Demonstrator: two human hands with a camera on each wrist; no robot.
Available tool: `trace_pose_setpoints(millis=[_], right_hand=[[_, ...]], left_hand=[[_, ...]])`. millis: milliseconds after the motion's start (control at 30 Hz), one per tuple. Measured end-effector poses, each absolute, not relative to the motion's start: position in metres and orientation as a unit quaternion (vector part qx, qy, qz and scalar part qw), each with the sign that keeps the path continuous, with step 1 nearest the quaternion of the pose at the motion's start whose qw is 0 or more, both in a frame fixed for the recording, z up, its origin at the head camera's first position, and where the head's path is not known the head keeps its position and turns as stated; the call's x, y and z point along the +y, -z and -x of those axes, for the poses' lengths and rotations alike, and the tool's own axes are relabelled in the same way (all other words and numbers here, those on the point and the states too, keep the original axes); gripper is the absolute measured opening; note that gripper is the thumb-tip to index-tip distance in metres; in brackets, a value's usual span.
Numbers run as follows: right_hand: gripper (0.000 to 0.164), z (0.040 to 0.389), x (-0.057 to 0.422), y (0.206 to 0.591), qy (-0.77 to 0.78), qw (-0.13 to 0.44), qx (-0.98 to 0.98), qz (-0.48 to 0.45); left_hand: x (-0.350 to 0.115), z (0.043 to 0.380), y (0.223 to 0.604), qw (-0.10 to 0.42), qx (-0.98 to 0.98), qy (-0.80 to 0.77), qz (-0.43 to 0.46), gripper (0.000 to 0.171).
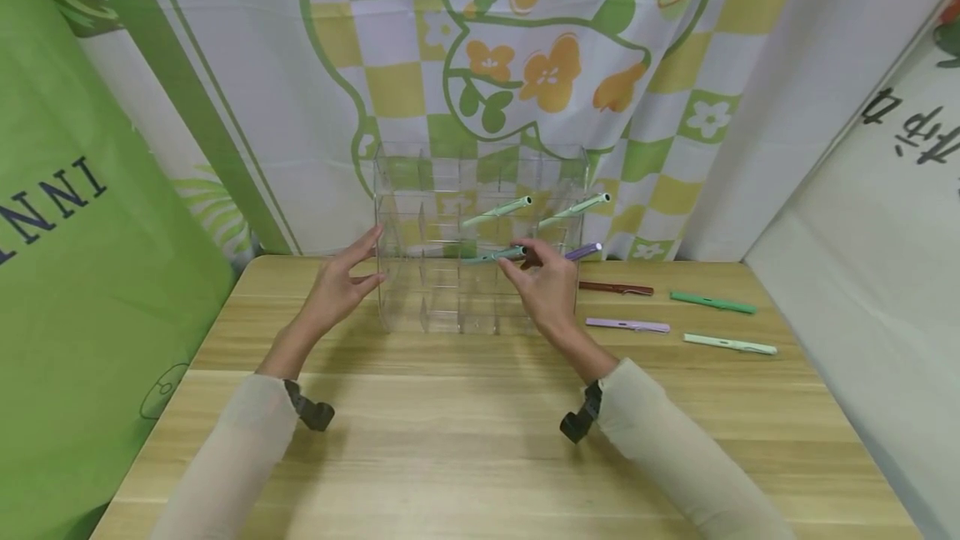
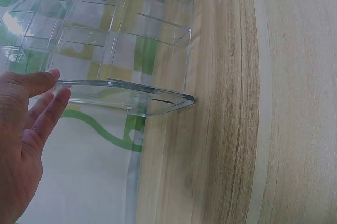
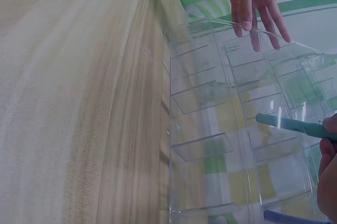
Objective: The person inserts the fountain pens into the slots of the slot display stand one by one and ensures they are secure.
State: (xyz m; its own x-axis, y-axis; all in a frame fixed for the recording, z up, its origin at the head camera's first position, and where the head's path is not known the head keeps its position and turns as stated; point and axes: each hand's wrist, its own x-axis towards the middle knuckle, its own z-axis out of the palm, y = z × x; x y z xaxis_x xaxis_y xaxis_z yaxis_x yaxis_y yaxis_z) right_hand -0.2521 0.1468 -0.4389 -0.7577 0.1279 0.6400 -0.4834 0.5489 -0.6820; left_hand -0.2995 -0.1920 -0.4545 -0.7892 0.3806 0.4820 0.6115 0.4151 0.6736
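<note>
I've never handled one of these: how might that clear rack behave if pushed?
The clear rack would likely stay stiff, as its thin walls look straight. Standing upright, it might tip if pushed near the top. It could also slide, since the wooden table looks smooth.

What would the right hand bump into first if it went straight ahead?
Probably the clear rack: the right hand, pinching a teal pen, points at its front compartments, though the remaining gap is hard to judge.
</note>
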Motion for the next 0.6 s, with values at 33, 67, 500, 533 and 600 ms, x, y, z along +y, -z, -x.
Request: trace_pose_setpoints(millis=[33, 67, 500, 533, 600], right_hand=[[0.030, 0.2526, 0.1467, 0.4387, -0.458, 0.330, -0.819, -0.108], [0.030, 0.2530, 0.1465, 0.4381, -0.452, 0.329, -0.822, -0.106], [0.032, 0.2573, 0.1487, 0.4290, -0.385, 0.302, -0.866, -0.107], [0.032, 0.2577, 0.1493, 0.4288, -0.383, 0.302, -0.866, -0.110], [0.032, 0.2586, 0.1503, 0.4287, -0.381, 0.301, -0.866, -0.116]], left_hand=[[-0.1918, 0.2997, 0.4545, 0.128, -0.832, 0.450, 0.298, 0.084], [-0.1917, 0.2999, 0.4546, 0.128, -0.832, 0.450, 0.297, 0.084], [-0.1917, 0.2999, 0.4554, 0.120, -0.836, 0.451, 0.289, 0.085], [-0.1916, 0.2997, 0.4553, 0.119, -0.837, 0.450, 0.288, 0.085], [-0.1917, 0.2996, 0.4552, 0.118, -0.838, 0.448, 0.287, 0.085]])
